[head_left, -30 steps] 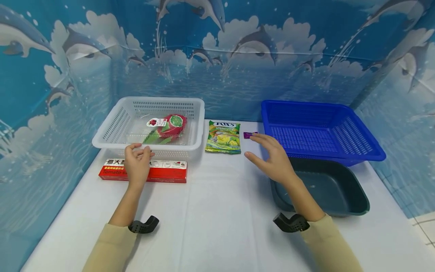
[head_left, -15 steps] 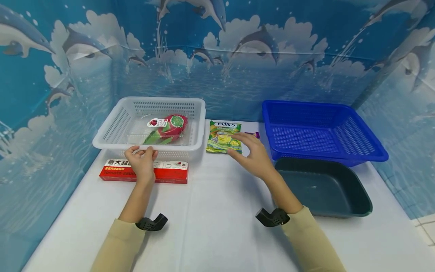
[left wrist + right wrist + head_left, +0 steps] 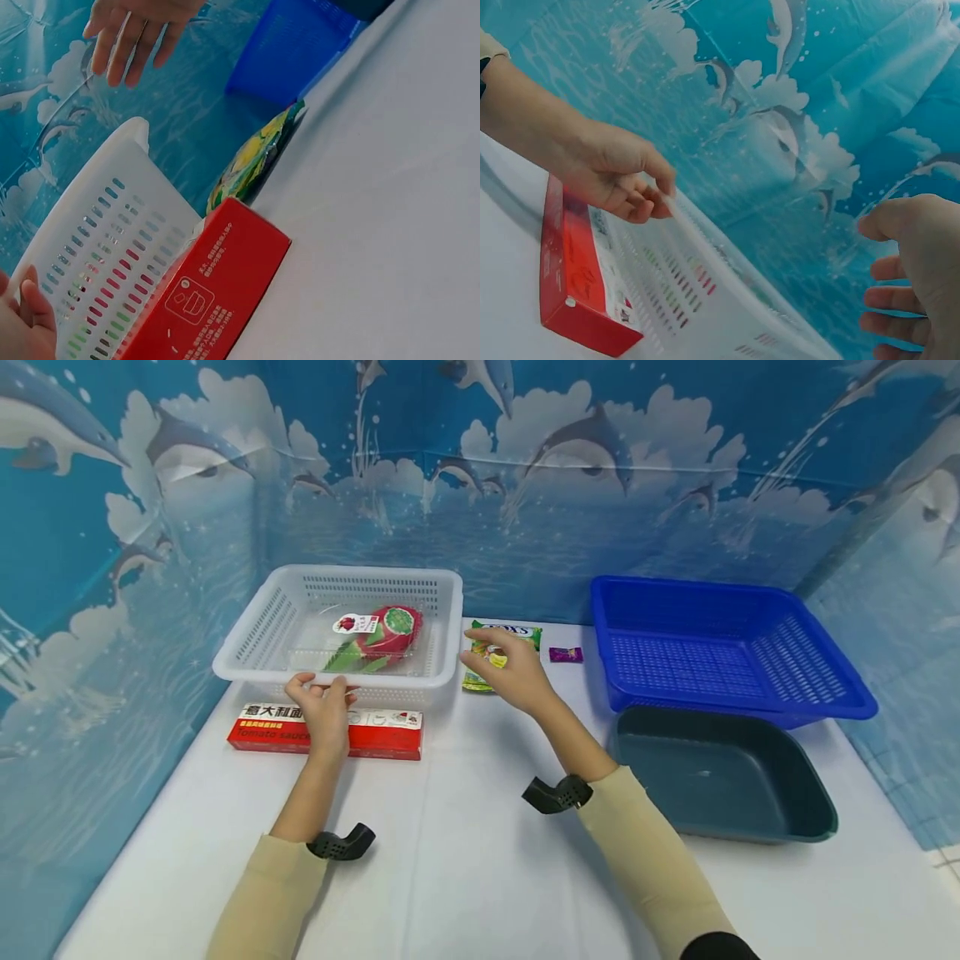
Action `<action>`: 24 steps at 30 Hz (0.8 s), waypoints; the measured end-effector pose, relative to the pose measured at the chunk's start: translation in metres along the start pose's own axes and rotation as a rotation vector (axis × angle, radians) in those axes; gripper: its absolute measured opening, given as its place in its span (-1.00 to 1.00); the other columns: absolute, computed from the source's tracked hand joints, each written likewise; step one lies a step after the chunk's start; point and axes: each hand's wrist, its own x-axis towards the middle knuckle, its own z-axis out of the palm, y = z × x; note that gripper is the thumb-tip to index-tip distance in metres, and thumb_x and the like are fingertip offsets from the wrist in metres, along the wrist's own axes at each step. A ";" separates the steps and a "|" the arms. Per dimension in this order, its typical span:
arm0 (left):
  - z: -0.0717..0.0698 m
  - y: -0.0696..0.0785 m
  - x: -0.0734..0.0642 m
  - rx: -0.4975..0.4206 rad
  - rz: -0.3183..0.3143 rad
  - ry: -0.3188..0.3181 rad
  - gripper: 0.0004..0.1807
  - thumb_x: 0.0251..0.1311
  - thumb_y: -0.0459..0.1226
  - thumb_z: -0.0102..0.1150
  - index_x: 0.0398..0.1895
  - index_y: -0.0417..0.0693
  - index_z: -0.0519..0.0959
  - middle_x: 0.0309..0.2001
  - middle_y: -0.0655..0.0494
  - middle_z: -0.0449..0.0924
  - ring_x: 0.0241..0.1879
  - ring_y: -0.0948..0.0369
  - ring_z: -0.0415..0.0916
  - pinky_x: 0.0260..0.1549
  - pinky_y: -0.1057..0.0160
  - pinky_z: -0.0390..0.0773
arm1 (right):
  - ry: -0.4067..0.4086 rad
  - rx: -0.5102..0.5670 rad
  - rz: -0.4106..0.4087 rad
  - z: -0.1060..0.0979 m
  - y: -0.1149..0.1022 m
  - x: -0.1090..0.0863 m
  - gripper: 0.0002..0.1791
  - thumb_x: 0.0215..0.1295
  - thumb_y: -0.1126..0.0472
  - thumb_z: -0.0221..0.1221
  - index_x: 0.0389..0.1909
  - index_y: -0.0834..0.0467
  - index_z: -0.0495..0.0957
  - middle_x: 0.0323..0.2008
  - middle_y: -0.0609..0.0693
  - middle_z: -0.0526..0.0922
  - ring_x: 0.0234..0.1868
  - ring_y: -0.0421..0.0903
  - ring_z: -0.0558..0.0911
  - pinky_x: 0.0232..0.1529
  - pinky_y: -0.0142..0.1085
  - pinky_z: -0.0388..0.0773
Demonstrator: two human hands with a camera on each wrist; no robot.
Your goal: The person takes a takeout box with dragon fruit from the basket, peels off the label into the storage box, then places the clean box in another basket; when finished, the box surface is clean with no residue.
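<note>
While the left hand (image 3: pixel 322 714) grips the front rim of the white basket (image 3: pixel 405 680), its thumb and fingers curled about the edge, the right hand (image 3: pixel 513 672) holds nothing. Its thumb and fingers are spread well apart, just beside the basket's right end, and from the head view it covers part of a green pouch (image 3: pixel 528 633).

The white basket sits toward the back left of the counter (image 3: pixel 465 868), near the dolphin curtain (image 3: pixel 525 518). Inside it lies a clear box (image 3: pixel 313 642) with a dragon fruit (image 3: pixel 392 633) in it, a white label (image 3: pixel 356 624) on the lid. A red box (image 3: pixel 386 739) lies along the front of the basket, partly behind the left hand in the head view; some of its print reads "Tomato sauce".

Right of the white basket lies the pouch, with a small purple packet (image 3: pixel 566 655) just beyond it. Farther right is a blue basket (image 3: pixel 675 660), and in front of that a dark green tub (image 3: pixel 720 777); whether these two touch, I cannot tell. Both arms wear tan sleeves (image 3: pixel 637 835), and a black wrist camera (image 3: pixel 557 794) sits on each wrist.
</note>
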 end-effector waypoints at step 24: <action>-0.003 -0.006 0.004 -0.030 0.097 -0.021 -0.55 0.20 -0.58 0.03 -0.09 -0.02 0.06 -0.29 -0.09 0.36 -0.54 0.22 0.51 -0.46 0.42 0.57 | -0.167 0.186 0.517 0.076 -0.022 0.090 -0.18 0.35 0.06 0.14 0.50 0.22 -0.01 0.41 0.18 0.19 0.37 0.13 0.27 0.29 -0.01 0.31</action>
